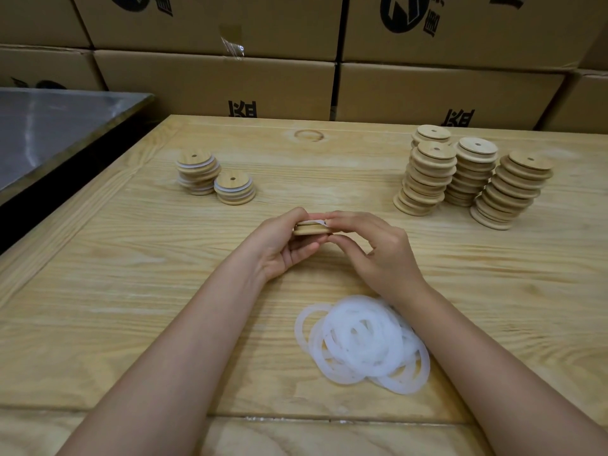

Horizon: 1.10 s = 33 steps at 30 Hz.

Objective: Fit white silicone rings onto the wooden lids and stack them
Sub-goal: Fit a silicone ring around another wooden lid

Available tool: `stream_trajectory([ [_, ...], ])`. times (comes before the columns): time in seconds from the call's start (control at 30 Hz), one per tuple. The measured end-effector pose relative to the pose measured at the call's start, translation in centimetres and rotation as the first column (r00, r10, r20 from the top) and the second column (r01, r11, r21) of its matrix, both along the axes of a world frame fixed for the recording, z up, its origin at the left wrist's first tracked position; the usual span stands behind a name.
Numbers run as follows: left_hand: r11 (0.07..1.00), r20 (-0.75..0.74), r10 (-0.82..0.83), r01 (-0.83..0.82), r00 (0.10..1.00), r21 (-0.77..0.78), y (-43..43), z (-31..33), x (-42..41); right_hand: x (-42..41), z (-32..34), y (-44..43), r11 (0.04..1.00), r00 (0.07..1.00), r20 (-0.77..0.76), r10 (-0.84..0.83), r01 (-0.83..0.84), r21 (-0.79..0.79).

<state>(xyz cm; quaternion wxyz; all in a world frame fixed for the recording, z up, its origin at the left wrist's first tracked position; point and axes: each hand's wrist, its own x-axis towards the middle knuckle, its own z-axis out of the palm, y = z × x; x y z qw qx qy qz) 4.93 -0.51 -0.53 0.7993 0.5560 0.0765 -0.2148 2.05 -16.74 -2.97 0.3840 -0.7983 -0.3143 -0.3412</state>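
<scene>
Both hands hold one wooden lid [311,229] a little above the middle of the table. My left hand [283,241] grips its left side and underside. My right hand [371,248] pinches its right edge together with a white silicone ring [312,222], whose strip shows along the lid's top. A loose pile of white rings [362,343] lies near the front, between my forearms. Two short stacks of lids with white rings [215,177] stand at the back left. Several taller stacks of bare wooden lids [470,176] stand at the back right.
The wooden table [131,291] runs out to the frame's edges. A dark metal-topped surface [49,133] adjoins it at the far left. Stacked cardboard boxes [296,70] form a wall right behind the table.
</scene>
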Motion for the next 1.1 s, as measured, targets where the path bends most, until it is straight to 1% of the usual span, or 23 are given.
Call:
stream_trajectory([
  [0.13, 0.998, 0.077, -0.062, 0.06, 0.995, 0.023, 0.2, -0.1, 0.0, 0.1, 0.0, -0.4, 0.978, 0.968, -0.247, 0.053, 0.0, 0.21],
  [0.23, 0.984, 0.207, -0.14, 0.112, 0.968, 0.139, 0.5, -0.2, -0.1, 0.2, 0.1, -0.4, 0.955, 0.95, -0.301, 0.087, 0.007, 0.296],
  [0.33, 0.969, 0.327, -0.185, 0.117, 0.927, 0.215, 0.4, -0.5, -0.4, 0.3, 0.2, -0.5, 0.937, 0.942, -0.325, 0.083, 0.037, 0.348],
  [0.43, 0.968, 0.375, -0.203, 0.127, 0.905, 0.217, 0.3, -0.7, -0.5, 0.4, 0.2, -0.6, 0.934, 0.942, -0.325, 0.083, 0.04, 0.354],
  [0.57, 0.967, 0.393, -0.239, 0.182, 0.888, 0.176, 0.3, -0.7, -0.7, 0.4, 0.0, -0.6, 0.95, 0.941, -0.33, 0.072, 0.035, 0.309],
  [0.6, 0.964, 0.393, -0.252, 0.195, 0.885, 0.179, 0.2, -0.7, -0.7, 0.4, 0.0, -0.6, 0.95, 0.941, -0.331, 0.065, 0.044, 0.309],
  [0.67, 0.956, 0.417, -0.26, 0.172, 0.871, 0.236, 0.4, -0.8, -0.7, 0.4, 0.0, -0.7, 0.947, 0.944, -0.324, 0.058, 0.051, 0.317],
  [0.73, 0.939, 0.504, -0.234, 0.059, 0.832, 0.339, 0.7, -0.9, -0.6, 0.4, 0.0, -0.7, 0.949, 0.946, -0.318, 0.059, 0.045, 0.312],
  [0.8, 0.894, 0.625, -0.201, -0.119, 0.754, 0.431, 1.1, -1.0, -0.3, 0.4, -0.1, -0.7, 0.951, 0.944, -0.321, 0.073, 0.03, 0.306],
  [0.83, 0.863, 0.677, -0.199, -0.2, 0.709, 0.464, 1.4, -1.0, -0.1, 0.4, 0.0, -0.7, 0.951, 0.943, -0.323, 0.082, 0.022, 0.307],
  [0.9, 0.83, 0.731, -0.215, -0.272, 0.648, 0.486, 1.6, -0.8, 0.0, 0.4, 0.0, -0.8, 0.95, 0.935, -0.339, 0.104, 0.007, 0.312],
  [0.93, 0.835, 0.739, -0.224, -0.266, 0.635, 0.481, 1.6, -0.6, -0.1, 0.4, 0.1, -0.9, 0.949, 0.929, -0.351, 0.119, -0.002, 0.316],
  [1.0, 0.866, 0.728, -0.247, -0.192, 0.639, 0.462, 1.7, -0.3, -0.1, 0.3, 0.1, -1.0, 0.949, 0.915, -0.374, 0.151, -0.028, 0.313],
  [1.1, 0.903, 0.664, -0.271, -0.055, 0.697, 0.427, 2.0, -0.3, -0.1, 0.4, 0.0, -1.2, 0.958, 0.898, -0.404, 0.175, -0.061, 0.279],
])
